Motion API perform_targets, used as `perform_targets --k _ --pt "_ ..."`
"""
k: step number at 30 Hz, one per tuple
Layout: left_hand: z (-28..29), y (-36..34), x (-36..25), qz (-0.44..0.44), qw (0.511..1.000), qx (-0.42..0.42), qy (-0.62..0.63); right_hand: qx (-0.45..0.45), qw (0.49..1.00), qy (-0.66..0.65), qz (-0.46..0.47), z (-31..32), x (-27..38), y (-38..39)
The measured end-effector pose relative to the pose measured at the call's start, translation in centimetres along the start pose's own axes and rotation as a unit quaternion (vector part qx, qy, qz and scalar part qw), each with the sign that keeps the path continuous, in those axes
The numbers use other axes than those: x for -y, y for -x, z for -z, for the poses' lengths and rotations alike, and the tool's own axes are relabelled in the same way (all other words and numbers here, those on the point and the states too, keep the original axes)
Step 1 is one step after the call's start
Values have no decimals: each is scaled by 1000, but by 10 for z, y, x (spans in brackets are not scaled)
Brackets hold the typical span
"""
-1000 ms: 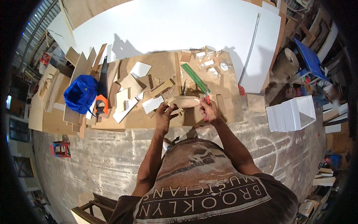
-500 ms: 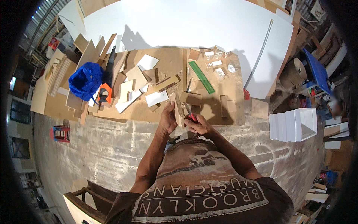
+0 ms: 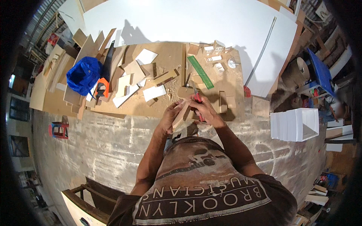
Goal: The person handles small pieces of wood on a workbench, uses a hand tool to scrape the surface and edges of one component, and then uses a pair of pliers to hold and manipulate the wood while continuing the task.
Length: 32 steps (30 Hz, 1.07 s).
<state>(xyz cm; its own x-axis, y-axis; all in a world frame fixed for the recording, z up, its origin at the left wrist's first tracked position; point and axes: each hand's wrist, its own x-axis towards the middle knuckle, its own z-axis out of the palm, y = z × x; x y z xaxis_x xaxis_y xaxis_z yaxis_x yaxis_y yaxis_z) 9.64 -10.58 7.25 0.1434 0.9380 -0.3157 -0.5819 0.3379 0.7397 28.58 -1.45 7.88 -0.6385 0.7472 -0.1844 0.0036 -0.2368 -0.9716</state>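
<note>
In front of my chest, my left hand (image 3: 170, 117) is closed around one side of a light wooden piece (image 3: 181, 117), its long edge tilted toward me. My right hand (image 3: 207, 110) grips a red-handled tool (image 3: 197, 97) whose narrow metal end points away, toward the table. The fingers of my right hand also reach the wood's right side. The tool's exact kind is partly hidden by the fingers. Just beyond my hands, shavings and wood offcuts lie on the brown board tabletop (image 3: 132, 108), a white-faced offcut (image 3: 154, 93) among them.
A green ruler-like strip (image 3: 200, 72) and small house-like wooden models (image 3: 218, 48) lie at the far right of the tabletop. At left are a handsaw (image 3: 102, 87) with an orange handle and a blue bag (image 3: 83, 76). A white box-shaped unit (image 3: 290, 126) stands right.
The wooden piece has turned and tilted, its top now leaning right. My right hand has risen beside it, and the tool's metal end now points more directly away from me.
</note>
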Motion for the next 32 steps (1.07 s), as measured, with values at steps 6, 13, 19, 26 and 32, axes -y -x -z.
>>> perform_targets --k 6,13,19,26,32 --pt "-1 18 4 -11 987 3 160 -103 952 -246 -147 5 -20 10" --pt "21 -2 25 -78 991 -84 -64 -175 948 -213 -161 -25 -38 18" --pt "48 -24 21 -27 996 -89 19 -98 966 -214 -105 -76 -28 22" --pt "51 -15 -10 150 981 -21 117 -147 981 -80 -97 -72 -21 23" --pt "82 -12 -11 199 966 -45 162 -89 947 307 -30 -88 -54 15"
